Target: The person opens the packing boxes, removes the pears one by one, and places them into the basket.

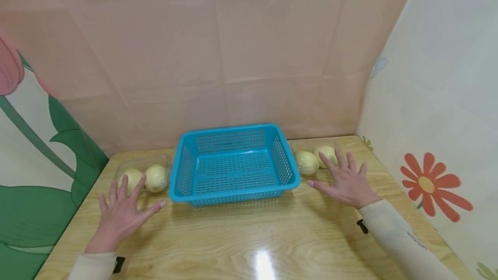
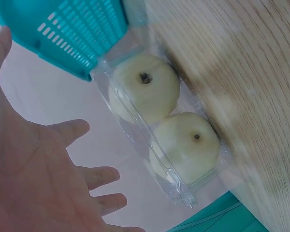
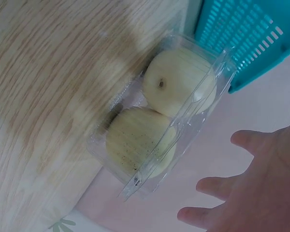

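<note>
A blue perforated plastic basket (image 1: 233,195) stands on the table between my two hands, with nothing inside it. To its left is a clear plastic box (image 2: 135,108) holding two pale yellow-green round fruits (image 2: 183,145). A similar clear box (image 3: 183,121) with two such fruits (image 3: 179,82) lies to the right of the basket. My left hand (image 1: 121,217) hovers in front of the left box, fingers spread and holding nothing. Likewise spread, my right hand (image 1: 346,180) is near the right box and partly covers it in the head view.
The wooden table (image 1: 218,241) reaches back to a pinkish-brown cloth backdrop (image 1: 249,55). A printed sheet with a red flower (image 1: 428,185) hangs at the right. Green leaf prints (image 1: 31,211) border the left side.
</note>
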Demonstrator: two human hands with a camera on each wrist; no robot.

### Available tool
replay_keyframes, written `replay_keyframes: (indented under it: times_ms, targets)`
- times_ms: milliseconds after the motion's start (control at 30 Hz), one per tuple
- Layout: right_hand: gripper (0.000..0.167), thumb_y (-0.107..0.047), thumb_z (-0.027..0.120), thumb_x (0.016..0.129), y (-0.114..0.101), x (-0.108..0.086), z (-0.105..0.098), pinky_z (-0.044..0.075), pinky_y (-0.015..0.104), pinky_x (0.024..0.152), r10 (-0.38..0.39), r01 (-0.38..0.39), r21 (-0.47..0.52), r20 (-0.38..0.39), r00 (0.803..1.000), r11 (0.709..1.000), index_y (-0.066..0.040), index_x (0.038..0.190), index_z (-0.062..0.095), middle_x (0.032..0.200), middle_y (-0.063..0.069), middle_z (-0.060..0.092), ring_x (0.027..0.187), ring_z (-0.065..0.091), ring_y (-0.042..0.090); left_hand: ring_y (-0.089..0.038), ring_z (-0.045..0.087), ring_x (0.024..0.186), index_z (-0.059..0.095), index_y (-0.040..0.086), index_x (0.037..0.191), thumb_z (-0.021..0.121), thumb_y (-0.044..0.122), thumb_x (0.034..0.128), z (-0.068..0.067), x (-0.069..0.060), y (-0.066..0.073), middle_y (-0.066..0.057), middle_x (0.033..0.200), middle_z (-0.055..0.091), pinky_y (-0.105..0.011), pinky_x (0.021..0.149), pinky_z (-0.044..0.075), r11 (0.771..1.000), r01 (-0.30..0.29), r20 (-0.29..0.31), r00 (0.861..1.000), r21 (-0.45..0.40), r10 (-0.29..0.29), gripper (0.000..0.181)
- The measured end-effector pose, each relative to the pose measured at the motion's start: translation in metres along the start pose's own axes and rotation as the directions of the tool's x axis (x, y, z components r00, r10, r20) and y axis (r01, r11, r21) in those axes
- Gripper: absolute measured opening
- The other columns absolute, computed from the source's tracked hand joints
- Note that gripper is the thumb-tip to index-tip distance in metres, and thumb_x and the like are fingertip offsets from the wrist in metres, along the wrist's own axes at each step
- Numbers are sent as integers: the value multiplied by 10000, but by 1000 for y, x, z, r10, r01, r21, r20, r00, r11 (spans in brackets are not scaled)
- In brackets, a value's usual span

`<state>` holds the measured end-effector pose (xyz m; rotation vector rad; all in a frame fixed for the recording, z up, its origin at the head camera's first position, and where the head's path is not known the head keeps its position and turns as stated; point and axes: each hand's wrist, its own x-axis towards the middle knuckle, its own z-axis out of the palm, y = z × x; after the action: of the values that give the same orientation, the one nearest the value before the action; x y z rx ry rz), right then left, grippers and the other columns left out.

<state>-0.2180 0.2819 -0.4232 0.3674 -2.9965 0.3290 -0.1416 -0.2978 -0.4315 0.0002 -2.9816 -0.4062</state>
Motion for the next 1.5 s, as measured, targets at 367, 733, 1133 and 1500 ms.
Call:
replay_keyframes:
  times_ms: [367,733,1133,1500]
  targets:
    - [942,-731,509,887,-1,0,1,14,878,961,-5,5,-2,11,1000,1000,-186,1597,218,1615,317,59,1417,24,644,-653,25,1404,203,143,1595,552,746,852,0,0,1,-397,1568,81,-858,981,-27,1000,-7,-1,1000,11,7,1018]
    - [937,-726,506,892,1,1,3,36,874,967,3,-3,-20,3,1000,1000,-148,1585,255,1604,332,88,1409,62,652,-653,28,1403,204,141,1594,543,735,865,2,1,1,-401,1564,83,-853,987,-33,1000,-9,14,1000,28,9,1000]
    - [921,-707,502,906,2,3,4,17,862,982,5,-5,18,3,1000,1000,-142,1586,244,1605,330,83,1405,44,658,-646,31,1407,226,132,1587,520,720,889,5,-1,0,-395,1564,100,-857,982,-28,1000,-10,11,1000,14,9,959]
    - [834,-595,443,993,18,16,9,154,825,999,51,-44,107,-65,997,993,-13,1555,242,1544,413,148,1351,150,689,-599,336,1290,577,-31,1304,649,351,958,27,-7,4,-391,1420,396,-765,975,292,978,-181,-188,969,-107,159,520]
